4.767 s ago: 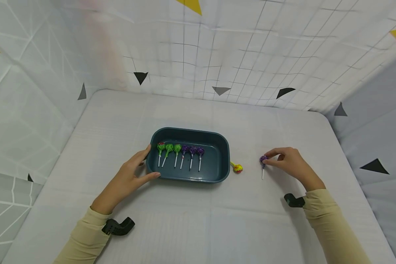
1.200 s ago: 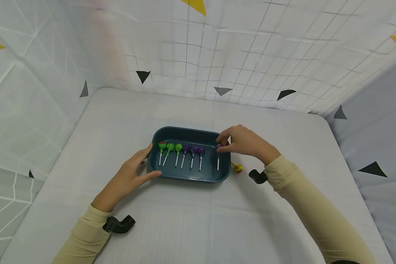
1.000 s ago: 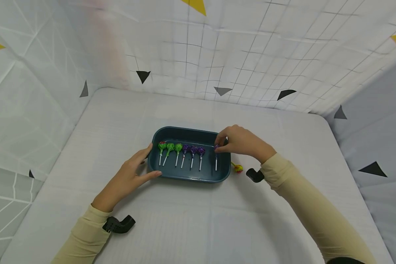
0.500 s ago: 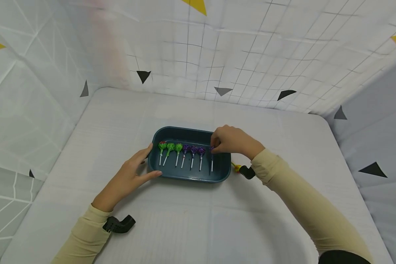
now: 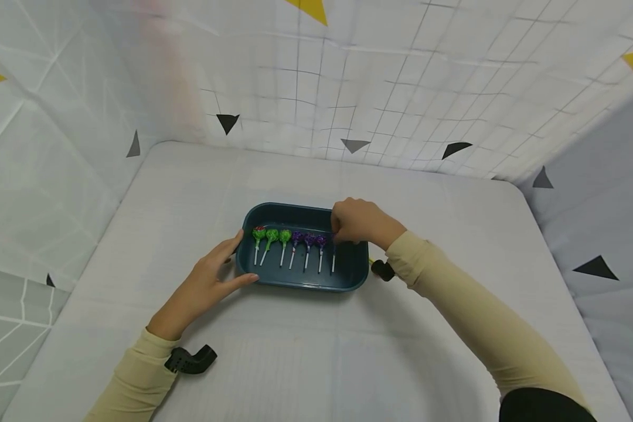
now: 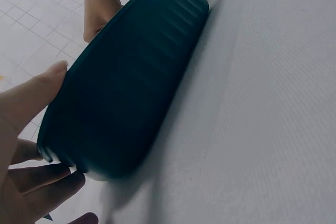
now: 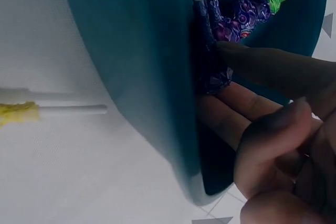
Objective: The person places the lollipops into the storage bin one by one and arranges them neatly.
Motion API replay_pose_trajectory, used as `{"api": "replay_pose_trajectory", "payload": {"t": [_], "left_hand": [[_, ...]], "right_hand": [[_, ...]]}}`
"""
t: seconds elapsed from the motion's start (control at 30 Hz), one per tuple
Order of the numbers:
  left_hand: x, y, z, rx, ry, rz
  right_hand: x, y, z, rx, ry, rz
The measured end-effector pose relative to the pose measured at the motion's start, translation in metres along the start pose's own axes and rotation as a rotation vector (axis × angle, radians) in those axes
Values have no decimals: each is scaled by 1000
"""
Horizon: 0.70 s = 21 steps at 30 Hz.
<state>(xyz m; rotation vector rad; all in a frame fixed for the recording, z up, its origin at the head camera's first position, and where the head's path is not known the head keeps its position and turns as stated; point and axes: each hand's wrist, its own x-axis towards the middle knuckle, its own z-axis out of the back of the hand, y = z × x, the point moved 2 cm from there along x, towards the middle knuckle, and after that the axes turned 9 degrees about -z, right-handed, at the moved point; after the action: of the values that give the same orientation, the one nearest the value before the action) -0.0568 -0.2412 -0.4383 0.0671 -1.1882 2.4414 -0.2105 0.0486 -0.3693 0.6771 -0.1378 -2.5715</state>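
Note:
A dark teal tray [image 5: 348,275] sits on the white table. Inside it lies a row of lollipops, sticks toward the person: green-wrapped ones [image 5: 271,235] on the left, then purple-wrapped ones [image 5: 309,240]. My left hand [image 5: 203,284] holds the tray's left end, thumb on the near side and fingers round the end wall. Over the right part of the row, my right hand [image 5: 361,221] pinches another purple lollipop [image 7: 210,72] by its wrapped head, beside the last purple one. In the head view the fingers hide that head; its white stick shows below them.
A yellow-wrapped lollipop [image 7: 21,112] lies on the table just outside the tray's right end, mostly covered by the right wrist camera [image 5: 383,270] in the head view. White patterned cloth walls [image 5: 401,88] stand behind and beside the table [image 5: 295,363].
My right hand has picked up the purple lollipop from the table on the right, brought it into the tray, and moved it leftward up to the row. The left hand stays on the tray.

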Motion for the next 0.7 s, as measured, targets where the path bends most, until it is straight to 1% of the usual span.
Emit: {"api": "replay_pose_trajectory", "payload": {"t": [0.5, 0.7], "left_hand": [[0, 1, 0, -13, 2, 6], [0, 2, 0, -12, 3, 3]], "right_hand": [[7, 11, -4, -66, 22, -27], [7, 11, -4, -68, 30, -39]]}}
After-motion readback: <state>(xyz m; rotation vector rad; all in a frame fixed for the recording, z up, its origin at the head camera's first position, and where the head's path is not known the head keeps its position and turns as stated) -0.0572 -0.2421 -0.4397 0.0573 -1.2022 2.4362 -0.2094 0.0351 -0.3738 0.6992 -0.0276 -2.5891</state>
